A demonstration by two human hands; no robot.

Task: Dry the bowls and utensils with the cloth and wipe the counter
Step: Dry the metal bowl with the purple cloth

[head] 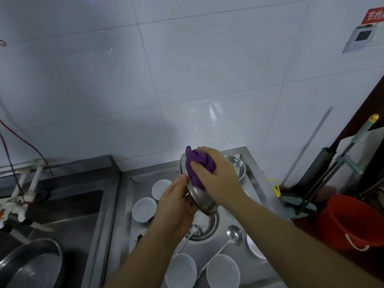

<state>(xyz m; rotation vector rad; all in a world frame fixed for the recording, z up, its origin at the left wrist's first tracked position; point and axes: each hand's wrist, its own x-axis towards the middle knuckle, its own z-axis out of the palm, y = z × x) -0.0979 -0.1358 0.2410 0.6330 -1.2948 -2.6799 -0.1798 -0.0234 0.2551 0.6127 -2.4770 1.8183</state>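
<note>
My left hand (176,206) grips a steel bowl (204,201), tilted on edge above the counter. My right hand (218,175) presses a purple cloth (196,165) into the bowl's inside. Below on the steel counter (124,221) stand several white bowls (144,208) (223,271), two steel ladles (234,235) (194,230), and another steel bowl (236,166) at the back right. A steel dish (209,223) lies under the held bowl, partly hidden by my left hand.
A sink (68,208) with a large steel basin (31,265) lies left, with white pipes and a tap (22,190) over it. A red bucket (349,221) and mop handles (332,163) stand right of the counter. Tiled wall behind.
</note>
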